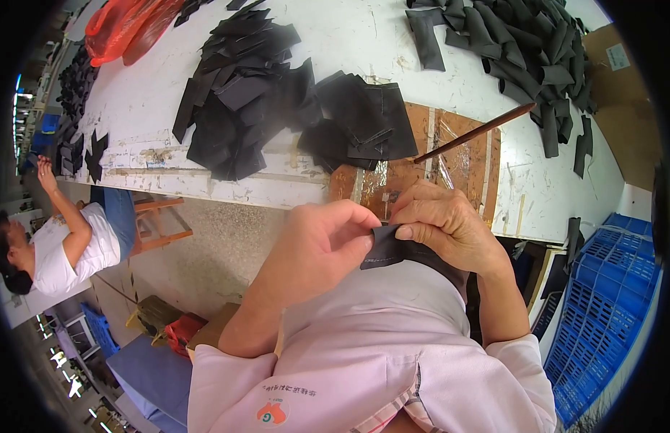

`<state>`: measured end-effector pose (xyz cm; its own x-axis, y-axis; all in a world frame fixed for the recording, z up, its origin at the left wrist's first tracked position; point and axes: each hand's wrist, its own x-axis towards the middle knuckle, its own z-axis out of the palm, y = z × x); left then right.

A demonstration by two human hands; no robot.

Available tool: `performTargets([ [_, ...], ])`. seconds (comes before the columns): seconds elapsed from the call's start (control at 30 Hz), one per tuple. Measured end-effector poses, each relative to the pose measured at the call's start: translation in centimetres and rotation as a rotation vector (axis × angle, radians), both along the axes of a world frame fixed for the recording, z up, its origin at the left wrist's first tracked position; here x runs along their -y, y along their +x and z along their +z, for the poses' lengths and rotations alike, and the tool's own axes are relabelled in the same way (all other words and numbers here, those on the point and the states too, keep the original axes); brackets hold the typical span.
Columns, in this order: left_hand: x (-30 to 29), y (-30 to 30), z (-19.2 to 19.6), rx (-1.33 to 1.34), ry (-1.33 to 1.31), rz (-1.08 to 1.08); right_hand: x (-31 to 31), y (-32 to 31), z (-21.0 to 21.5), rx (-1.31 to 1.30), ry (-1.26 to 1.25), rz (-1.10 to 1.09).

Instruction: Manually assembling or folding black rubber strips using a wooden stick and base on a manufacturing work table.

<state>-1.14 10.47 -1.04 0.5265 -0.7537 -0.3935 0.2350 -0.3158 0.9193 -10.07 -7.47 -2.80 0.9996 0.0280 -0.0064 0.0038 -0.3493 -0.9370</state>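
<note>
Fingers (392,232) of both hands pinch one small black fabric piece (384,249). Left hand (322,242) grips its left edge, right hand (444,225) has thumb and forefinger pressed together on the top edge. Piece is held off the surface, just past its near edge, against the person's chest; looks like that keeps it close to the eyes for fine work.

Largest to smallest:
- White surface (335,43) runs across the top of view. Paint is worn at the near edge, with a bare brown patch (457,162) right in front of the hands.
- Blue plastic crate (602,303) sits on the floor beyond the surface's right end, low at the right.
- Pile of flat black pieces (255,94) lies mid-surface, reaching close to the near edge, likely kept there for easy reach.
- Second pile of folded black strips (530,50) sits at the far right corner, well apart from the first.
- Red plastic bag (125,25) is at the far left corner.
- Thin brown stick (475,133) lies tilted across the brown patch, apart from both piles.

Open room: bare white strip between the two piles, plus the brown patch near the hands. Another person in a white top (68,252) sits at the left end, well away.
</note>
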Motion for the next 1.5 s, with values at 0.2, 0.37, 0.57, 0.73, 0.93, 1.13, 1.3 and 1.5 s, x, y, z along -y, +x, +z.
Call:
performTargets([
  [0.2, 0.7, -0.7, -0.7, 0.239, 0.101, -0.06, 0.0, -0.3, 0.2, 0.055, -0.049, 0.028],
  [0.37, 1.3, -2.2, -1.2, 0.153, -0.068, 0.19, -2.0, -0.7, 0.7, 0.423, -0.704, -0.53],
  [0.57, 3.3, -3.3, -1.0, 0.511, -0.15, 0.244, -2.3, -1.6, 0.5, 0.281, -0.137, -0.39],
  [0.73, 4.1, -3.8, -3.1, 1.04, -0.158, 0.391, -3.0, -0.6, -0.1, 0.426, -0.561, -0.416],
  [0.93, 4.9, -2.8, -1.7, 0.015, -0.171, 0.606, -3.2, 0.0, -1.3, 0.399, -0.658, -0.509],
  [1.13, 3.3, -0.7, -1.6, -0.848, -0.57, 0.248, -1.6, -1.1, -1.2, -0.064, 0.567, -0.463],
  [1.3, 4.8, -2.4, -2.3, -0.054, -0.276, 0.367, -1.7, -1.3, -1.4, -0.303, 1.319, -0.437],
  [1.5, 6.2, -2.3, -2.8, 0.302, -0.259, 0.575, -1.9, -0.2, -1.0, -0.157, 1.012, -0.308],
])
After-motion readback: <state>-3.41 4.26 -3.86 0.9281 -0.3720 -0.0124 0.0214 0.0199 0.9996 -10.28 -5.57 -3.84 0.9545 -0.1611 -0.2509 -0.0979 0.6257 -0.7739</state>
